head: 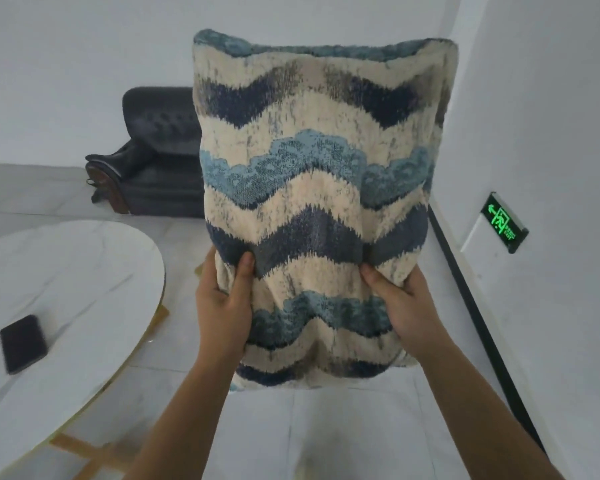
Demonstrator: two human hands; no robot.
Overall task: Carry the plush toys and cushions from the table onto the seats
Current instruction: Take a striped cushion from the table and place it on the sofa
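Note:
A large cushion (pixel 317 188) with cream, dark blue and light blue wavy bands is held upright in the air in front of me. My left hand (pixel 224 306) grips its lower left edge and my right hand (pixel 404 308) grips its lower right edge, thumbs pressed into the front. Behind the cushion, a dark tufted armchair (pixel 153 157) stands against the far wall, partly hidden by it. The white marble oval table (pixel 84 278) is at my left.
A black phone (pixel 23 342) lies on the table near its left side. A white wall with a dark baseboard runs along the right, carrying a green-lit exit sign (pixel 503 223). Light tiled floor (pixel 326 427) lies below the cushion.

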